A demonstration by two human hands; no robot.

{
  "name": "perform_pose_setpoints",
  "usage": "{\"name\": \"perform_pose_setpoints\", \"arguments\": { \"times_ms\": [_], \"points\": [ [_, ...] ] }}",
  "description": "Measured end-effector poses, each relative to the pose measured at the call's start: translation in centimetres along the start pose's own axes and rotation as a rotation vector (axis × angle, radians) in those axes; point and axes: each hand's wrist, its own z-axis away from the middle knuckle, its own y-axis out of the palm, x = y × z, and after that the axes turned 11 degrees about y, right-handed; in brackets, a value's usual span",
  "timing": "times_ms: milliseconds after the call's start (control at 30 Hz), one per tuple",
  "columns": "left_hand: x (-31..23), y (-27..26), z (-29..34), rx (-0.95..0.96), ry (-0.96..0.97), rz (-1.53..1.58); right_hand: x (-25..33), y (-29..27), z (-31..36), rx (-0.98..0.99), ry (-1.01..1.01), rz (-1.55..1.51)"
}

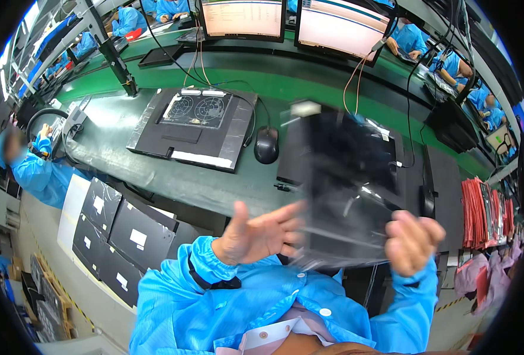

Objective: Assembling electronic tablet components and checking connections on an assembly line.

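A dark, glossy flat panel (347, 228), seemingly in clear plastic film, is held up in front of my chest, smeared by motion. My right hand (413, 242) has its fingers curled round the panel's lower right edge. Beside the left edge is my left hand (262, 234), palm up with thumb and fingers spread; whether its fingertips touch the film I cannot tell. Behind the panel, partly hidden, lies a black board (399, 160) on the bench. A black mouse (266, 145) rests to the left of it.
A black fixture (146, 142) bearing a sheet with circle patterns lies on the green bench (111, 133). Two monitors (241, 21) stand behind, with cables hanging down. Black labelled panels (137, 236) lie at lower left. Red folders (487, 213) hang at right. Co-workers in blue surround the bench.
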Motion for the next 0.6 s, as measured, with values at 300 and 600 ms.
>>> {"name": "perform_pose_setpoints", "arguments": {
  "times_ms": [300, 600],
  "points": [
    [-4.1, -4.6, 14.4, -0.644, 0.551, -0.097, 3.3, 20.1, -8.9, 0.256, 0.455, -0.521],
    [-6.3, -6.2, 18.2, -0.75, 0.962, -0.331, 1.6, 30.2, -8.7, 0.562, 0.587, -0.445]
  ]
}}
